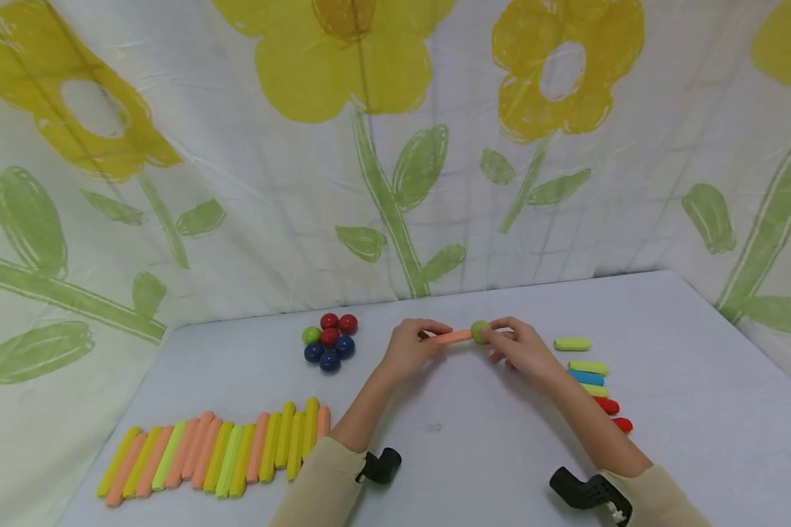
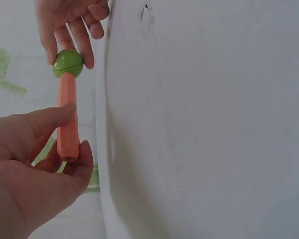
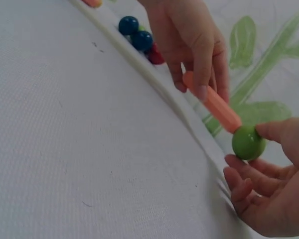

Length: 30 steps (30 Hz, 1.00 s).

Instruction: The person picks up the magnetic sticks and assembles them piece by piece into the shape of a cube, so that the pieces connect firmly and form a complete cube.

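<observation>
While the left hand pinches an orange stick between thumb and fingers, the right hand holds a glossy green ball by its thumb and fingertips. Ball and stick touch, the ball at the stick's end nearer the right hand, and both are held up over a white table. Beyond the left hand, toward the table's back edge, seven balls sit clustered: three red balls, one green and three dark blue. Nearer the person on the left, a long row of yellow, orange and light green sticks lies side by side. Beside the right forearm, partly hidden by it, are yellow-green, blue and red sticks. Behind hangs a white cloth with big yellow flowers.
</observation>
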Motion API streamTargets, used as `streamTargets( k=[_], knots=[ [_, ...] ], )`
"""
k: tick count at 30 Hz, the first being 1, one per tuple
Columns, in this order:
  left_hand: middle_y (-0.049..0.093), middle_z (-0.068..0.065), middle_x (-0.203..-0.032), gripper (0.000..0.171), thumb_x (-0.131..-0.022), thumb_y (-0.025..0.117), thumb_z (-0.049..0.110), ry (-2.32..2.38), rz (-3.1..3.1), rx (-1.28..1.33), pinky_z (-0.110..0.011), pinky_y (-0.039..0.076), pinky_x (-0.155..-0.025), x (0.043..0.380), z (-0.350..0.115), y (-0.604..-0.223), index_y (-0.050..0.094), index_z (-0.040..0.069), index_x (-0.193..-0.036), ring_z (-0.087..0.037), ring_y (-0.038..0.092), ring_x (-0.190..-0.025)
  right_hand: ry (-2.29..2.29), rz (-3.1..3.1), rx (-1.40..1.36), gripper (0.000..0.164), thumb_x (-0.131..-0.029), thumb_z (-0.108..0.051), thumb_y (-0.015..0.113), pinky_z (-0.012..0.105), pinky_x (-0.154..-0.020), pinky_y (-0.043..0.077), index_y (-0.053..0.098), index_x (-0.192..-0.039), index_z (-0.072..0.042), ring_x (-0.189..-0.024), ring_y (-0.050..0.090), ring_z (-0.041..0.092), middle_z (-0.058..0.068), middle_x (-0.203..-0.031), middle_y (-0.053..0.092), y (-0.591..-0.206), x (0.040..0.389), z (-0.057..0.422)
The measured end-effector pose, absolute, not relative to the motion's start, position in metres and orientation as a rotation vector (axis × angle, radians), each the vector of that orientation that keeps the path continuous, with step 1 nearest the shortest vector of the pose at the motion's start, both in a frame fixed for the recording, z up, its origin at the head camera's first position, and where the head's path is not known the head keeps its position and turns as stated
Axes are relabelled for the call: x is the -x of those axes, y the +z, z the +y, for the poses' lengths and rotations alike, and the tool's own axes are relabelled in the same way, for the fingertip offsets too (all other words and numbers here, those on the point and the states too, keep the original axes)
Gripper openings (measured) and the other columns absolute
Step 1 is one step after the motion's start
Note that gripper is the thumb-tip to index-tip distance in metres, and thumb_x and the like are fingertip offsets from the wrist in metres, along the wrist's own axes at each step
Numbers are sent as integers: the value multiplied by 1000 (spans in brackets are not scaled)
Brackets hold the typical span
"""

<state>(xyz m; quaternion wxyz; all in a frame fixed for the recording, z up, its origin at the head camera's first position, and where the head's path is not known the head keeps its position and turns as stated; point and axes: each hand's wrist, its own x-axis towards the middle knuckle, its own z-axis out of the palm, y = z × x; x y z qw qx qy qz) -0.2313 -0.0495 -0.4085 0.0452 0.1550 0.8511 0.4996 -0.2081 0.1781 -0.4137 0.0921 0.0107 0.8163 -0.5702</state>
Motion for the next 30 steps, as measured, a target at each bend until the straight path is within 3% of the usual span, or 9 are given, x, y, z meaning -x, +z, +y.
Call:
streamTargets(
  k=[6,14,19,30],
  knots=[
    [78,-16,-107,18,-91,79,-1,1525,2640,-409,-29,58,-83,233,-52,-415,81,-3,-109,-25,71,-96,-1586,2543,18,52,-105,-36,67,26,-65,50,59,-134,6,-82,61,16,17,-116,68,-417,208,182],
    [78,-13,-108,15,-95,78,9,1469,2653,-398,-40,59,-92,236,-56,-420,82,1,-107,-28,71,-106,-1480,2667,153,45,-104,-27,69,27,-67,54,62,-128,10,-78,63,17,17,-102,70,-423,207,186],
    [78,-14,-112,17,-96,78,11,1498,2645,-360,-45,57,-97,238,-58,-423,82,0,-109,-32,69,-112,-1462,2685,202,44,-102,-25,72,28,-67,54,62,-133,5,-79,63,17,14,-100,71,-425,209,188],
    [73,-14,-125,25,-95,79,11,1674,2644,-162,-33,60,-83,224,-91,-389,79,3,-119,-29,70,-107,-1461,2689,270,41,-102,-24,72,29,-69,55,64,-135,-3,-83,62,18,13,-103,72,-429,211,192]
  ],
)
